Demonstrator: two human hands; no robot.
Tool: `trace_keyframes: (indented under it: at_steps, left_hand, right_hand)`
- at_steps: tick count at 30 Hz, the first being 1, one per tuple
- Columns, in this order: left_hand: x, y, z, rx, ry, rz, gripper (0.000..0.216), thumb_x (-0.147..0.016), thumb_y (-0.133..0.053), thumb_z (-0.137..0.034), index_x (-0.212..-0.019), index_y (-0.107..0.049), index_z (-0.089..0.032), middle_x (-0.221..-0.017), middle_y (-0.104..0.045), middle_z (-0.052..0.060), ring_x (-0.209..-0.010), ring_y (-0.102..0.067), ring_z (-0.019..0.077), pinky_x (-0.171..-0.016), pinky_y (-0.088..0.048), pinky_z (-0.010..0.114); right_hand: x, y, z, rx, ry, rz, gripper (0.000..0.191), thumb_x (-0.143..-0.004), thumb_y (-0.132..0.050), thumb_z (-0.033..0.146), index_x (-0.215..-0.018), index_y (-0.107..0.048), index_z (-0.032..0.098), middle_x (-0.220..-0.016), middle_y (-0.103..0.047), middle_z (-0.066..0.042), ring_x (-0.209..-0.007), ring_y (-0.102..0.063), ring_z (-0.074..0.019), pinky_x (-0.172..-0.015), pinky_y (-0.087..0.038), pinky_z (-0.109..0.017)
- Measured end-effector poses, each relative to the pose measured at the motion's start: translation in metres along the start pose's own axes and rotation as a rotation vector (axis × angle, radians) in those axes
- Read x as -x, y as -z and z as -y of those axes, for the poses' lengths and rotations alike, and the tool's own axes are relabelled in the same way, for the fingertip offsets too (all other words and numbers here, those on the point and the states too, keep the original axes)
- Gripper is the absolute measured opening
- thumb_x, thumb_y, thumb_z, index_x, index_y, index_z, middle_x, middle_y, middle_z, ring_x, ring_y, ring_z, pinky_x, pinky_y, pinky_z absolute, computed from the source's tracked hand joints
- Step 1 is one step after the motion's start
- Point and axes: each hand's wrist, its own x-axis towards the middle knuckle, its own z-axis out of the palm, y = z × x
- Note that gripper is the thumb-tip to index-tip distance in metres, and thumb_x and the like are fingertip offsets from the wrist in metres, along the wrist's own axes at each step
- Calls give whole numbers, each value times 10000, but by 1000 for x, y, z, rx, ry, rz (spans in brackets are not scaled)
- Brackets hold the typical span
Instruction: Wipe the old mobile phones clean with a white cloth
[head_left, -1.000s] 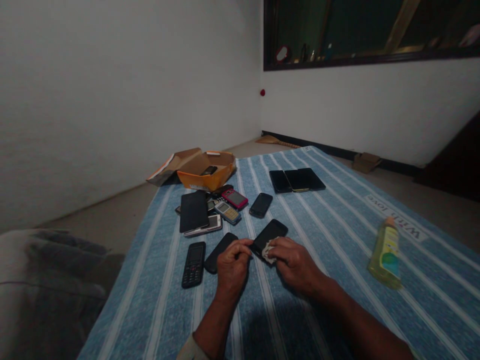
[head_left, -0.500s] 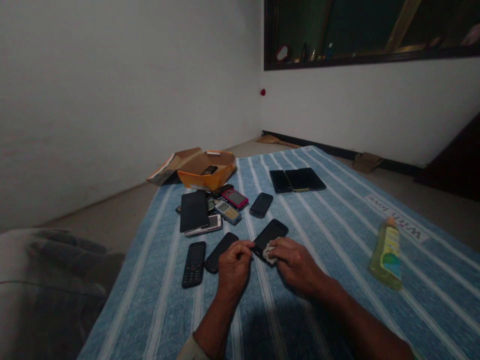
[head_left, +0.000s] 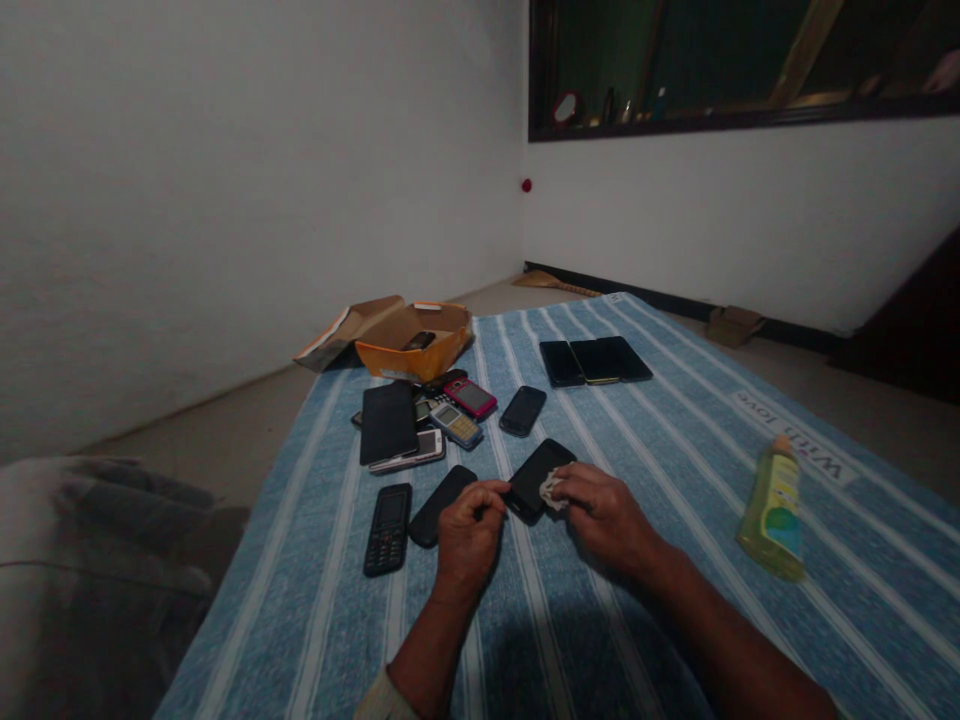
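Black phone (head_left: 534,470) rests on striped cloth (head_left: 675,440), its left corner seemingly pinched by the left hand (head_left: 470,525); the right hand (head_left: 606,515) clasps crumpled tissue (head_left: 551,488) against it. Wiping seems the step underway, and another stroke would call for steady holding.

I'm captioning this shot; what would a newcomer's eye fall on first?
Probably the centre, where the right hand holds a crumpled pale wad against a dark phone and the left hand touches its left edge. Next, perhaps the open orange box at the back left of the striped cloth and the bright pink phone near it. The yellow-green bottle on the right likely draws the eye too.
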Motion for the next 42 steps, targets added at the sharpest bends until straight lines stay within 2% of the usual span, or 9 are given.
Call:
trace_keyframes:
  at_steps: [11,21,27,42]
  left_hand:
    - [0,0,-3,-18,-1,0,136,-647,-523,-176,-525,-568,-213,-813,-744,53,-794,-678,211,-787,-513,338]
    - [1,2,-4,-71,-17,14,175,-669,-508,-180,-500,-534,-215,-786,-744,44,-751,-676,200,-749,-518,330]
    - [1,1,-5,-51,-21,5,137,-670,-526,-168,-556,-587,-212,-821,-753,45,-777,-687,207,-765,-531,341]
    - [1,1,-1,-97,-35,-1,174,-706,-526,-180,-544,-581,-212,-776,-751,36,-767,-693,205,-746,-535,331]
  right_hand:
    - [-5,11,-22,186,-59,-5,373,-772,-473,-25,-949,-700,213,-1012,-687,-69,-958,-625,-200,-865,-510,-341]
    - [-5,11,-25,147,-87,5,392,-752,-452,-39,-945,-696,199,-995,-677,-64,-942,-619,-190,-864,-500,-331]
    - [-4,12,-25,150,-79,5,391,-743,-459,-39,-935,-694,208,-991,-681,-61,-938,-623,-189,-859,-502,-331]
    - [-8,14,-26,146,-74,6,395,-747,-461,-49,-941,-687,209,-994,-673,-53,-956,-610,-190,-865,-486,-320]
